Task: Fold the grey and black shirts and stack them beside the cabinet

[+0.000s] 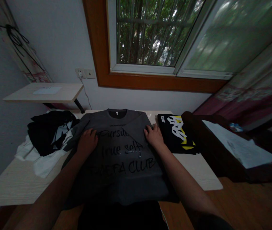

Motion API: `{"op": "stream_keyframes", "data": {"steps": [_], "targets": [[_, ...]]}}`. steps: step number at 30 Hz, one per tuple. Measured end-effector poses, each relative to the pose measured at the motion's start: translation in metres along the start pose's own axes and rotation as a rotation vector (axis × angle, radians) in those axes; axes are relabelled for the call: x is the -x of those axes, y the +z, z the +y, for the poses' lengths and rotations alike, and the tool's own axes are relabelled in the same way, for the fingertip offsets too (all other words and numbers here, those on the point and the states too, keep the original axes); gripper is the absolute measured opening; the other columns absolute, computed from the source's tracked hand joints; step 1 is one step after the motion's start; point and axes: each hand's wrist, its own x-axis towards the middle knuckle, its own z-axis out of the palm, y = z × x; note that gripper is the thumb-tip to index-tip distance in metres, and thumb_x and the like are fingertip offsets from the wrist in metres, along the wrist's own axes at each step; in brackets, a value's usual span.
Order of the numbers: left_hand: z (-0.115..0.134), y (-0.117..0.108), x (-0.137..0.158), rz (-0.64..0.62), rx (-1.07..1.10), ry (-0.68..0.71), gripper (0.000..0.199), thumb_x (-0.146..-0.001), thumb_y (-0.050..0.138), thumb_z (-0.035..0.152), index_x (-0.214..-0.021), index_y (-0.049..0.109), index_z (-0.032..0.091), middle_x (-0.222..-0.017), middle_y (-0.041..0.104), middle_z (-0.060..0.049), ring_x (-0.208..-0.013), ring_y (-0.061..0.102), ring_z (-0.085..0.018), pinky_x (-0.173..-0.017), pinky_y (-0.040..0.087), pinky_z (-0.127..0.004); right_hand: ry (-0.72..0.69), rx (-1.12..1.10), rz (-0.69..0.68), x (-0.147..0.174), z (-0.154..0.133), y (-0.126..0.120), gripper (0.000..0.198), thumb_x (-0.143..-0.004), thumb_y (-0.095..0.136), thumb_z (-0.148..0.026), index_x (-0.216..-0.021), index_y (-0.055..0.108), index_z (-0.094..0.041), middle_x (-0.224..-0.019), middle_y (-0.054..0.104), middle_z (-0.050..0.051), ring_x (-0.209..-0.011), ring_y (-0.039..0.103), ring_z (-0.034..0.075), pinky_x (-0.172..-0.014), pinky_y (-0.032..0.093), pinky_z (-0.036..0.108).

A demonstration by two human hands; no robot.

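Note:
A dark grey T-shirt (121,140) with black lettering lies spread out front side up, its collar toward the wall and its hem hanging over the near table edge. My left hand (87,140) rests on its left side below the shoulder, fingers stretched out. On the opposite side, my right hand (154,135) lies on the shirt near the right sleeve with its fingers apart. Neither hand grips the cloth. Just right of that hand sits a folded black T-shirt (174,135) with a white and yellow print.
Black and white clothes (47,134) lie in a loose heap on the left of the pale table (11,188). Behind the heap stands a raised shelf (66,91) with a paper on it. A dark wooden surface bearing a paper sheet (238,145) is at the right.

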Motion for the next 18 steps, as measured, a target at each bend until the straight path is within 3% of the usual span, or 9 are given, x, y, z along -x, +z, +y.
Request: {"op": "stream_keyframes", "data": {"steps": [8,13,18], "targets": [[0.001,0.002,-0.018,-0.042,0.008,0.019,0.044,-0.098,0.040,0.031,-0.129,0.063,0.011,-0.141,0.059,-0.018,-0.129,0.054,-0.034,-0.109,0.045,-0.048,-0.033,-0.051,0.004,-0.034,0.003,0.001,0.044,-0.100,0.037,-0.026,-0.119,0.074,-0.013,-0.118,0.069,0.018,-0.110,0.061,0.028,-0.103,0.043,0.038],[-0.001,0.008,-0.029,-0.040,0.064,0.033,0.043,-0.096,0.042,0.028,-0.130,0.062,0.012,-0.142,0.059,-0.017,-0.131,0.053,-0.032,-0.114,0.040,-0.047,-0.024,0.006,0.003,-0.036,0.009,0.001,0.045,-0.097,0.034,-0.017,-0.120,0.073,-0.012,-0.121,0.068,0.019,-0.109,0.061,0.030,-0.098,0.044,0.038],[-0.002,0.014,-0.043,-0.041,0.099,0.059,0.046,-0.095,0.042,0.029,-0.132,0.061,0.009,-0.144,0.057,-0.018,-0.134,0.050,-0.031,-0.117,0.037,-0.045,-0.046,0.006,-0.009,-0.035,0.013,0.003,0.046,-0.100,0.034,-0.024,-0.130,0.067,-0.012,-0.127,0.065,0.020,-0.118,0.057,0.032,-0.105,0.041,0.043]]}}
